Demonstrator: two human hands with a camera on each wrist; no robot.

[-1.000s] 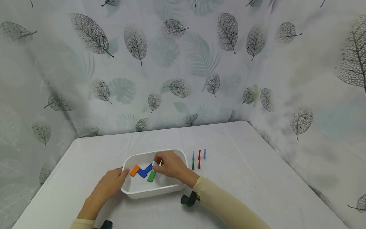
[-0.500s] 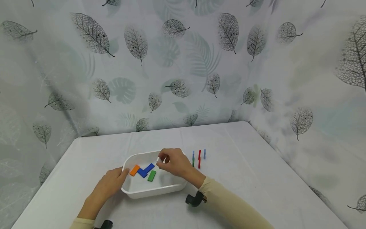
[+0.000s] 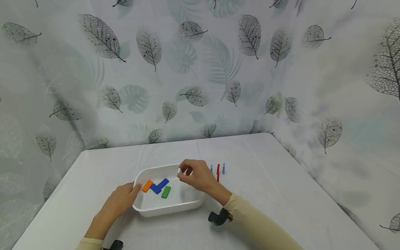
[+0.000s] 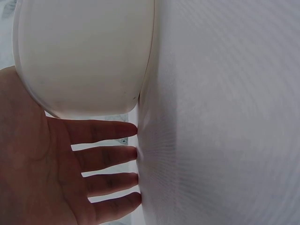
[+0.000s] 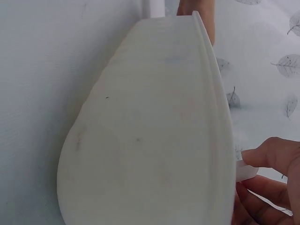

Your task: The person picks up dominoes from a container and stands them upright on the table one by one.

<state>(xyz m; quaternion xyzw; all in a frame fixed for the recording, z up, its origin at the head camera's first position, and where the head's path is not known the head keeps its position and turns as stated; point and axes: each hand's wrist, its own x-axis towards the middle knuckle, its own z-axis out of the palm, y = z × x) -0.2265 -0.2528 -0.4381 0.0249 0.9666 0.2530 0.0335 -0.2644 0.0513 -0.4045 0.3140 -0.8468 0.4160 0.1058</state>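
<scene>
My right hand [image 3: 200, 177] pinches a small white block [image 3: 179, 170] between thumb and fingertips, over the right part of a white plastic tray [image 3: 168, 210]. In the right wrist view the white block [image 5: 246, 171] shows just past the tray's rim. At the tray's left end, my left hand [image 3: 120, 199] holds the wall, thumb over the rim. The left wrist view has its other fingers [image 4: 105, 159] straight and spread beside the tray's outer wall, tips at the tabletop. Inside the tray lie an orange block [image 3: 147, 185], two touching blue blocks [image 3: 163, 183] and a green block [image 3: 166, 192].
Right of the tray, thin blocks stand on end on the white tabletop [image 3: 265, 194]: red ones [image 3: 218, 169] and light blue ones [image 3: 223, 168]. My right hand covers part of that group. Leaf-patterned curtains [image 3: 193, 69] close off the back and sides.
My right hand has moved right and slightly away from me with the white block, off the blue and green blocks. It now hides the standing green block. The left hand stays put.
</scene>
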